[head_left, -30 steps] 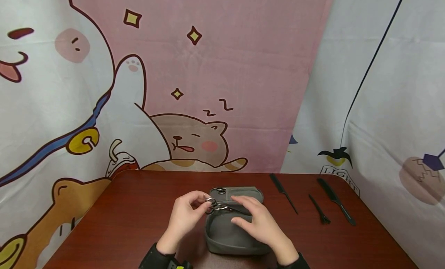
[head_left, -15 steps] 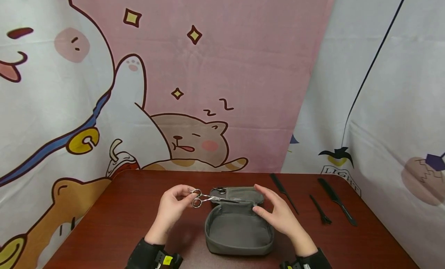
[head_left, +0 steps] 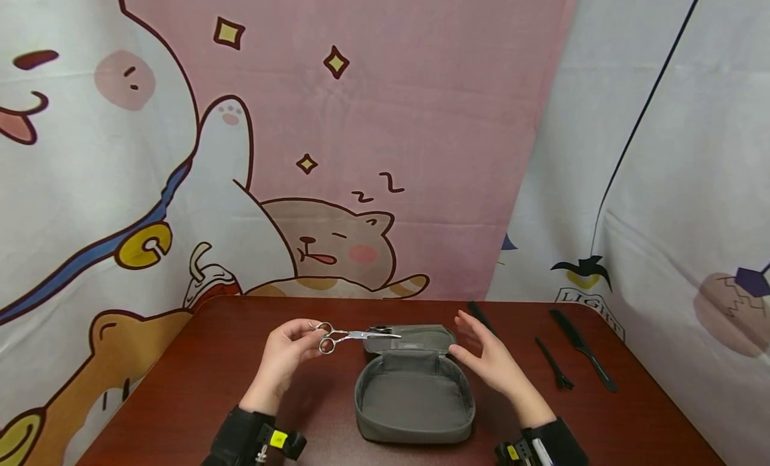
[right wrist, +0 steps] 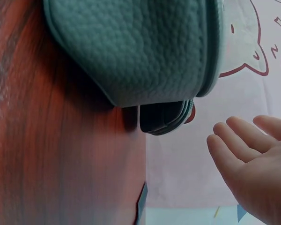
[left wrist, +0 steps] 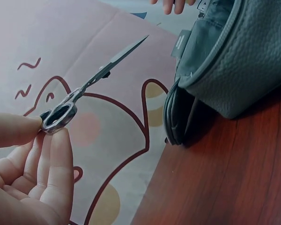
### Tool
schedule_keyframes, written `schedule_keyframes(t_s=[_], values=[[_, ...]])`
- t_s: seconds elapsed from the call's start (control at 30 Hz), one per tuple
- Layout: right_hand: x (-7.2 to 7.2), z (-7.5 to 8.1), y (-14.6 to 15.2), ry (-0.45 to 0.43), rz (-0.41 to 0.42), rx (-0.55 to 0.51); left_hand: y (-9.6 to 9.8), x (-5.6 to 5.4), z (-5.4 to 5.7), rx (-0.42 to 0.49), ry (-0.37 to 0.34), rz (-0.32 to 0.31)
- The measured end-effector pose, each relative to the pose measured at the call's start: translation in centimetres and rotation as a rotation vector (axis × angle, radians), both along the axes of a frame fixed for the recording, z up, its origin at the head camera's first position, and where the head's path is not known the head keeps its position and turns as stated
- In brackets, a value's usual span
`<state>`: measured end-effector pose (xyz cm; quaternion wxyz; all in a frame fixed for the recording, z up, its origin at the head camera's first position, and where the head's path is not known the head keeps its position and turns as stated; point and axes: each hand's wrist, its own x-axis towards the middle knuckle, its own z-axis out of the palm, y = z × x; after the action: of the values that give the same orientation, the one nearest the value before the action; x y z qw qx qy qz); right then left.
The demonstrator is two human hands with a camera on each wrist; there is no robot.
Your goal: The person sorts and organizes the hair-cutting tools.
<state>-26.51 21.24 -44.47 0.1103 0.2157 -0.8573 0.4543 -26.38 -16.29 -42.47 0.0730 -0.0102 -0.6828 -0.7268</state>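
My left hand (head_left: 281, 359) pinches a pair of silver scissors (head_left: 356, 335) by the finger loops, thumb against fingers. The blades point right, overlapping the raised lid of an open grey zip case (head_left: 415, 429) in the head view. In the left wrist view the scissors (left wrist: 86, 87) slant up and away from the thumb, blades together. Inside, the case shows a bare grey bottom; its lid (head_left: 421, 339) lies back behind it. My right hand (head_left: 496, 362) hovers beside the lid's right end, fingers extended and holding nothing; the right wrist view shows its palm (right wrist: 262, 164).
Several dark tools lie on the right of the red-brown table (head_left: 198, 379): a tail comb (head_left: 479, 315) partly behind my right hand, a short slim piece with a splayed end (head_left: 553, 364), and a long flat comb-like tool (head_left: 577, 341). A cartoon curtain (head_left: 421, 152) hangs behind.
My left hand has drawn the scissors up and left from over the case, bringing the blades into view. My right hand has moved right, away from the scissors.
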Motion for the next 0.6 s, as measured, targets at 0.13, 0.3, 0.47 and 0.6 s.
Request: schedule_keyframes(t_s=[0.13,0.3,0.47,0.6], values=[[-0.5,-0.2,0.3,-0.059,-0.008,-0.018,-0.5,-0.4,-0.2,0.007,-0.019,0.006],[-1.3,-0.5,0.7,-0.154,-0.016,-0.038,-1.0,-0.9,-0.6,0.012,-0.041,0.026],[-2.0,-0.7,1.0,-0.24,-0.057,-0.031,-1.5,-1.2,-1.0,0.014,-0.074,0.038],[-2.4,-0.9,1.0,-0.302,-0.085,-0.034,-1.7,-1.4,-1.2,0.018,-0.096,0.045]])
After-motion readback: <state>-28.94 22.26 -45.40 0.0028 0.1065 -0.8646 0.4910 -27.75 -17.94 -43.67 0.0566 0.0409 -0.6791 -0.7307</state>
